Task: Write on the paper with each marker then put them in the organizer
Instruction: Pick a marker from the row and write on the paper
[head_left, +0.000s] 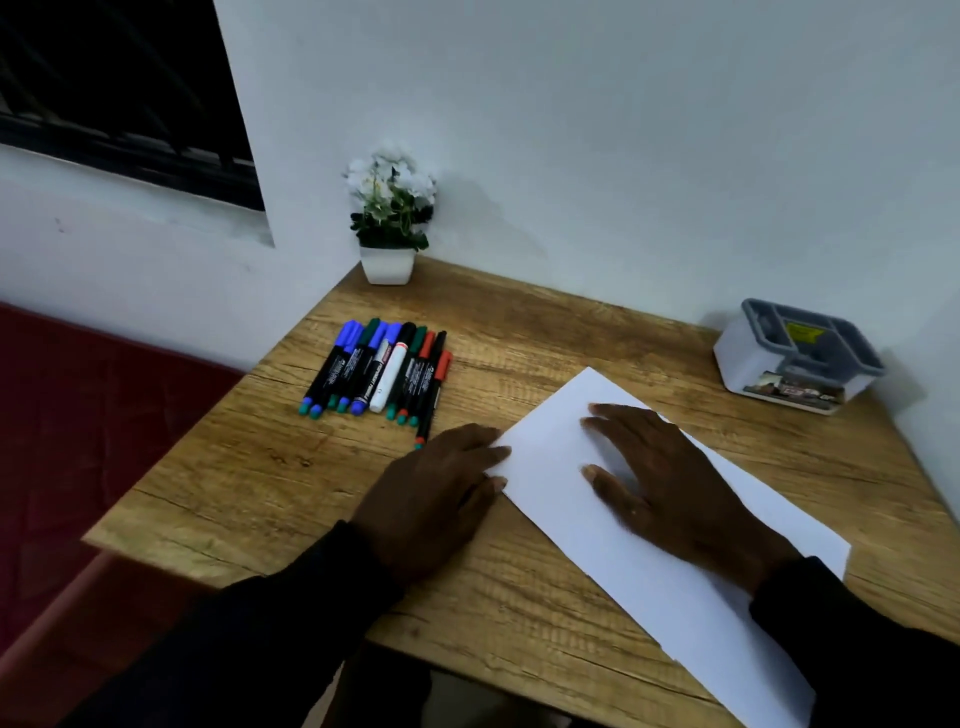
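Your left grip (436, 483) released, fingertips at paper (550, 447) edge; right grip (670, 478) released, flat on paper; markers (384, 369) near bench (519, 597) far-left corner

Long blk sleeves, plain fabric: L sleeve (291, 603), R sleeve (852, 634), cuffs end at wrists. L hand (431, 493) & R hand (675, 483) bare.

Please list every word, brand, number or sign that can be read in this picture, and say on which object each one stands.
No text here can be read.
markers: pale print along the dark barrels, too small and blurred.
white marker: red band and dark print, blurred.
organizer: yellow sticker inside and picture label on the front, both unreadable.
paper: nothing written where it shows.
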